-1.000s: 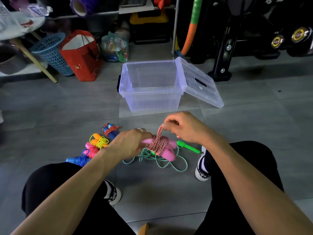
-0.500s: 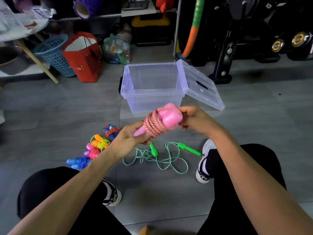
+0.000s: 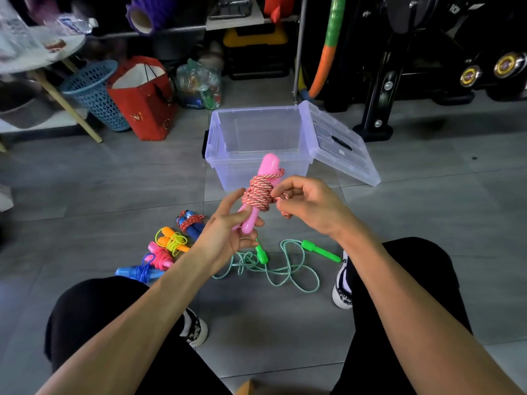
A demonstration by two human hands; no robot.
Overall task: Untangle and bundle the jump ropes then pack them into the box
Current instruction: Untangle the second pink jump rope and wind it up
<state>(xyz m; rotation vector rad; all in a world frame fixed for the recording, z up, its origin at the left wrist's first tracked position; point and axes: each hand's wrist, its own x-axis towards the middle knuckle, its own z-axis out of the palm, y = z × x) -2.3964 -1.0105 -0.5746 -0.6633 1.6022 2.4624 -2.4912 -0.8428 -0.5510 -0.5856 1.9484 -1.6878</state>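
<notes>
Our way to the box lies open

We see its lid (image 3: 339,143) swung aside, the box (image 3: 216,155) mouth unblocked; loose green rope (image 3: 282,269) sprawls between our feet

A grey tiled floor (image 3: 85,181) carries everything here. On it stands a clear plastic box (image 3: 258,143), open, with its lid (image 3: 339,143) leaning off the right side onto the tiles. Nearer lies a loose green rope (image 3: 273,266) with green handles. To its left four bundled ropes lie close together: a blue one wound in red cord (image 3: 190,222), an orange one (image 3: 171,240), a pink one (image 3: 160,255) and a blue one (image 3: 137,272). Further back stand a red bag (image 3: 142,101) and a blue basket (image 3: 94,92).
</notes>
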